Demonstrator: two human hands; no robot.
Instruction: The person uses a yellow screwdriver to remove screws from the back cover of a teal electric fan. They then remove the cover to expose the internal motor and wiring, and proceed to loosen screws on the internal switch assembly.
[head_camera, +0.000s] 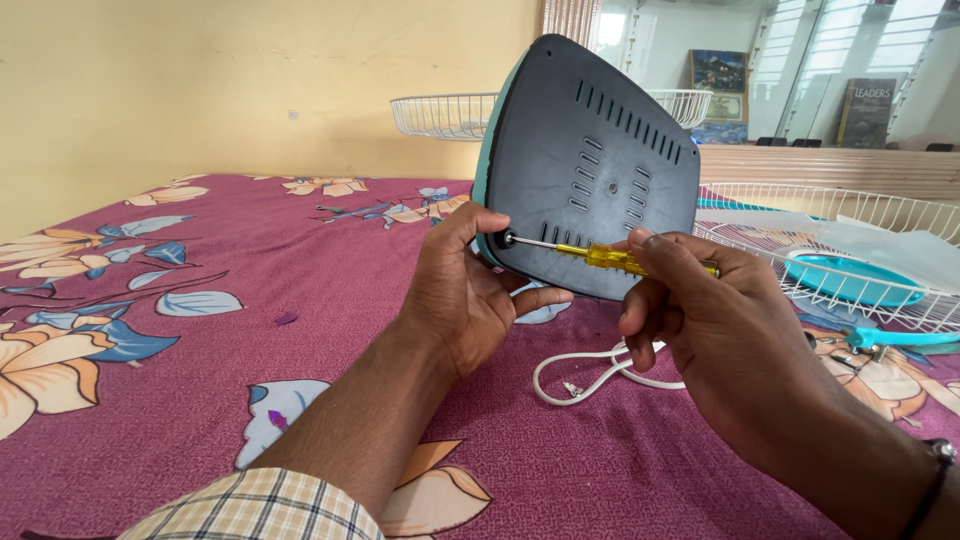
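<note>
Maroon bedsheet (330, 290) with big printed flowers in orange, cream and blue covers the bed, cotton-looking and a bit rumpled, and a plain yellow wall sits behind it. Standing upright on the sheet is a fan base (590, 165), a rounded triangular shell with a matte dark grey plastic underside full of slotted vents and a teal edge peeking out on the left. The left hand (470, 295) wraps round its lower left corner, thumb pressed up by the screw hole. The right hand (700, 310) pinches a screwdriver (610, 258) with a clear yellow handle and thin steel shaft, tip seated in that corner. A white cord (590, 375) loops on the sheet just below the hands. Off to the right lies a white wire fan guard (850, 210) with a teal plastic piece (850, 280) resting in it.
</note>
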